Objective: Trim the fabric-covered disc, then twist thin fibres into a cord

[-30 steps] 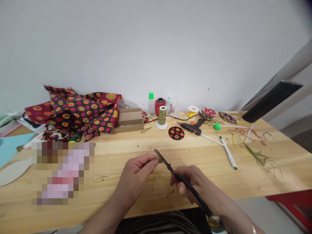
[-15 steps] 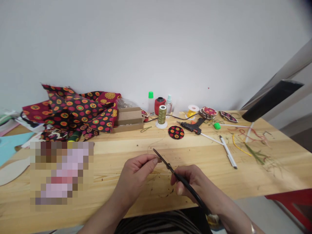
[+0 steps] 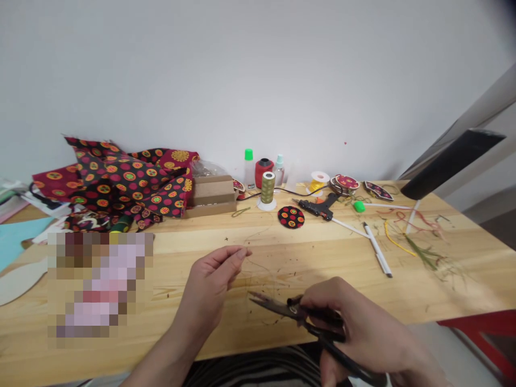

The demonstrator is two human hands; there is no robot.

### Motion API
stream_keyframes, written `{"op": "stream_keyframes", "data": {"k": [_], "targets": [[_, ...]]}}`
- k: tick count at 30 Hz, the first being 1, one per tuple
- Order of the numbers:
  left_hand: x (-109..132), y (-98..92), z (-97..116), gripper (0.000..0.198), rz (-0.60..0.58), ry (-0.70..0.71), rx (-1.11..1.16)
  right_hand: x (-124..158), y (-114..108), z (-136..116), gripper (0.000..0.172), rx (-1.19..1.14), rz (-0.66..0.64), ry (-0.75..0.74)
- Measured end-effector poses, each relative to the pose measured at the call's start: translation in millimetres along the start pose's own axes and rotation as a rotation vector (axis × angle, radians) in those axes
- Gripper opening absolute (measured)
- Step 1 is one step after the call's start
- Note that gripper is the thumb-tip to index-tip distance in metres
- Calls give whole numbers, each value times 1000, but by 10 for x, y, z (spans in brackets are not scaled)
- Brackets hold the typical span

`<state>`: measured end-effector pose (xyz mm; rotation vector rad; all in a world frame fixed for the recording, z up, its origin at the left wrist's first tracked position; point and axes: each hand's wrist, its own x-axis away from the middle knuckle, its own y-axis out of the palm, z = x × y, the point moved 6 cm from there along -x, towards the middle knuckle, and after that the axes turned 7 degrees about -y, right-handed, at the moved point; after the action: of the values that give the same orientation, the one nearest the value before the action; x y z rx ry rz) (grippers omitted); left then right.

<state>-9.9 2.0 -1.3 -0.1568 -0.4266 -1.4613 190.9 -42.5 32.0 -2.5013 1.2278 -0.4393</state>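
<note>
Left hand (image 3: 212, 277), just left of frame center: grip pinched closed, thumb to finger, apparently on fine thread (image 3: 263, 266) trailing right over tabletop (image 3: 173, 322). Right hand (image 3: 357, 322), lower right: grip wrapped round handles of black scissors (image 3: 278, 306), blades seemingly slightly parted, tips pointing left, below and apart from left fingertips. Advisable: firm pinch, taut strand, tips clear of skin, short snips. Fabric disc (image 3: 291, 217), center, beyond blades.
</note>
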Motion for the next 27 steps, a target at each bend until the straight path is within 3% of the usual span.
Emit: {"op": "stream_keyframes", "data": {"k": [5, 12, 16, 22, 27], "targets": [[0, -48, 4, 19, 15, 1, 68, 102, -167, 22, 24, 369, -12, 44], [-20, -38, -2, 18, 4, 28, 81, 199, -605, 499, 23, 778, 233, 381], [-19, -30, -7, 17, -17, 35, 93, 255, -735, 696, 23, 849, 260, 482], [4, -27, 28, 15, -6, 73, 106, 283, -800, 778, 21, 953, 242, 547], [16, -44, 82, 11, 23, 148, 63, 306, -894, 813, 27, 1126, 308, 587]]}}
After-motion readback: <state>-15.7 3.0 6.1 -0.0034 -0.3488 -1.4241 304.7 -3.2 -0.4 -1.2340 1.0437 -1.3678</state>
